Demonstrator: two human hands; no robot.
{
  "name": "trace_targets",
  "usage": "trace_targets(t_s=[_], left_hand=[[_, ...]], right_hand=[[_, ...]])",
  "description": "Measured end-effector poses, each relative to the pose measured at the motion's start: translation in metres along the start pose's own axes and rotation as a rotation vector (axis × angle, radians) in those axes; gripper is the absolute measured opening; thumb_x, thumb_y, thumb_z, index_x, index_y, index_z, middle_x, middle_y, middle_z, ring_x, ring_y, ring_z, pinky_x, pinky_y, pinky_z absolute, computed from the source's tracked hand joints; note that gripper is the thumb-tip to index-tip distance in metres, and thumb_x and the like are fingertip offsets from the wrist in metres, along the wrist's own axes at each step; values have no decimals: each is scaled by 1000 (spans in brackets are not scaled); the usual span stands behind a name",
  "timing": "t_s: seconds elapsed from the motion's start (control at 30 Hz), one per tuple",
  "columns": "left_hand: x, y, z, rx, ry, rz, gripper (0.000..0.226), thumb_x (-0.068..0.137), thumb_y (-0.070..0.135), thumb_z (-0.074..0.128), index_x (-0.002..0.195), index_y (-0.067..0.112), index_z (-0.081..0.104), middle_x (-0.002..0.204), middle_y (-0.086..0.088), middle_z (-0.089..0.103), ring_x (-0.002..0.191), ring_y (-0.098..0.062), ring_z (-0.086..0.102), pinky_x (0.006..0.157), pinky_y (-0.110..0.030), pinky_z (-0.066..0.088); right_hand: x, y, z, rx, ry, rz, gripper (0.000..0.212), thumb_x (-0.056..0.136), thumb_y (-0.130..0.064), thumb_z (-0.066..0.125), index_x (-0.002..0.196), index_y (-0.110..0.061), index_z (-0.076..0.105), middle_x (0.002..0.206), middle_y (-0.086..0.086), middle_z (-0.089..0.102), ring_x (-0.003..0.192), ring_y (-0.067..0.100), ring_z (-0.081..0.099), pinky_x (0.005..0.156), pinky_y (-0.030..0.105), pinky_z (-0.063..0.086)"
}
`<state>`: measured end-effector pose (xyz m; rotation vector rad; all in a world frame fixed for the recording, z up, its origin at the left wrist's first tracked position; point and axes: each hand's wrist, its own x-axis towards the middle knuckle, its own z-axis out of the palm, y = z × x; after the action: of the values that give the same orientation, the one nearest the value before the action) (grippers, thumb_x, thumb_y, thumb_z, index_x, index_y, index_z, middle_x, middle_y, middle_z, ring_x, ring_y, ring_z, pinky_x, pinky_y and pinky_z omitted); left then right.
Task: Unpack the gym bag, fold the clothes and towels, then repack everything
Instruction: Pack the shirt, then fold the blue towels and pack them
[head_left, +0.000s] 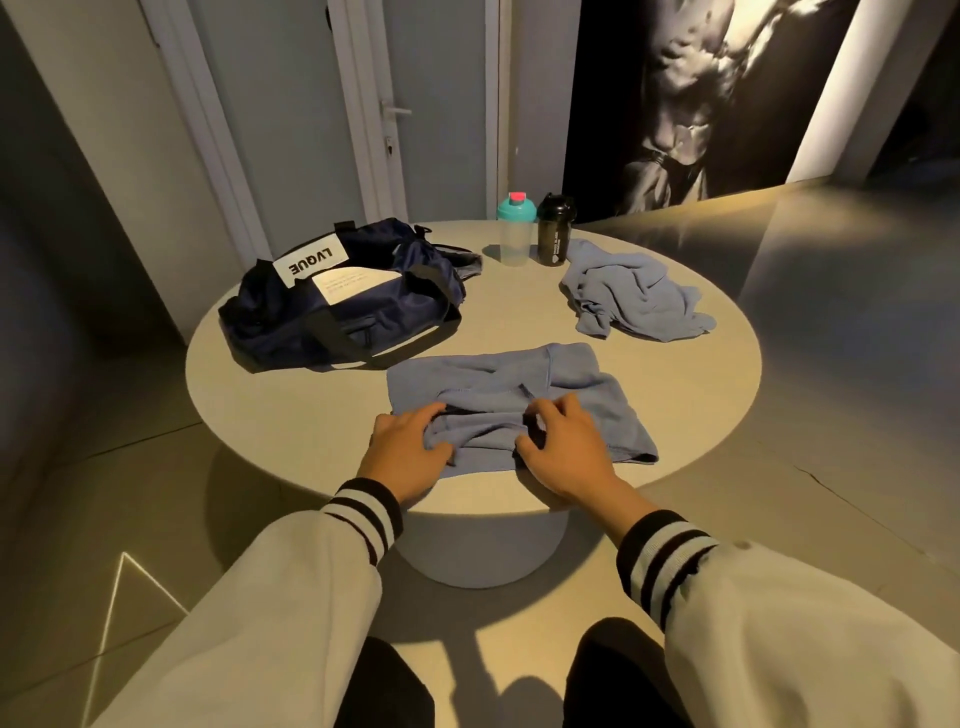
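Blue garment (519, 384) half-flat, rumpled; near edge bunched under both hands.

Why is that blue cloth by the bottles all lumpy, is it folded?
Not folded. The crumpled blue cloth lies in a wrinkled heap on the table, its edges sticking out unevenly.

The room was dim, lit warmly from about two o'clock, where a bright streak fell on the wall (810, 218). The round table (291, 415) caught soft light and cast a dark shadow toward seven o'clock. Wide-angle bending curved the door frames (363, 104) at the edges. Focus stayed fairly sharp centrally.
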<state>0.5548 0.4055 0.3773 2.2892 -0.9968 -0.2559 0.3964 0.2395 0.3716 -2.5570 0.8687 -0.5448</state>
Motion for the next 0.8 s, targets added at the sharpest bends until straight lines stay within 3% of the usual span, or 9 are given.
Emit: trace_targets(t_s=[0.1, 0.2, 0.33, 0.5, 0.6, 0.7, 0.8], left_hand=[[-12, 1, 6, 116, -64, 42, 65, 100, 38, 50, 157, 38, 20, 153, 1, 41, 140, -27, 26, 116, -45, 32], [-21, -3, 5, 90, -48, 60, 50, 102, 29, 42, 151, 38, 34, 152, 4, 45, 135, -24, 29, 113, -39, 32], [-36, -5, -2, 191, -2, -1, 45, 108, 17, 30, 151, 22, 40, 155, -1, 43, 136, -28, 33, 113, -33, 28], [-33, -4, -4, -12, 146, -103, 44, 108, 36, 32, 139, 17, 55, 145, -8, 53, 130, -28, 46, 109, -39, 38], [-33, -2, -7, -99, 149, -122, 42, 104, 45, 42, 128, 15, 60, 138, -11, 53, 119, -27, 54, 100, -34, 43], [-36, -9, -10, 12, 52, -74, 55, 99, 25, 58, 150, 14, 41, 154, -9, 37, 136, -30, 44, 114, -37, 37], [-34, -9, -15, -59, 63, -71, 62, 98, 5, 54, 155, 13, 32, 160, -6, 28, 142, -27, 37, 117, -34, 32]], right_hand=[[-9, -6, 4, -53, 53, -75, 14, 93, -26, 55, 102, -19, 64, 96, 6, 54, 91, 30, 53, 80, 40, 44], [-18, -13, 6, 4, 66, -44, 14, 92, -17, 54, 99, -14, 65, 97, 8, 57, 96, 30, 53, 77, 35, 43], [-25, -20, 8, -15, 42, -8, 38, 94, -25, 56, 131, -19, 57, 124, 11, 52, 112, 32, 49, 95, 41, 42], [-36, -24, 8, -71, 107, -153, 24, 92, -10, 63, 114, -16, 70, 103, 12, 59, 98, 36, 50, 77, 37, 33], [-46, -12, 12, -38, 177, -249, 34, 80, -3, 78, 111, -16, 75, 95, 12, 59, 88, 38, 53, 71, 35, 33], [-46, -2, 17, -23, 182, -220, 37, 81, -9, 81, 114, -25, 76, 96, 6, 60, 88, 35, 54, 71, 33, 32], [-47, -1, 15, 40, 186, -166, 34, 84, -11, 79, 114, -27, 75, 98, 2, 57, 91, 33, 51, 72, 31, 34]])
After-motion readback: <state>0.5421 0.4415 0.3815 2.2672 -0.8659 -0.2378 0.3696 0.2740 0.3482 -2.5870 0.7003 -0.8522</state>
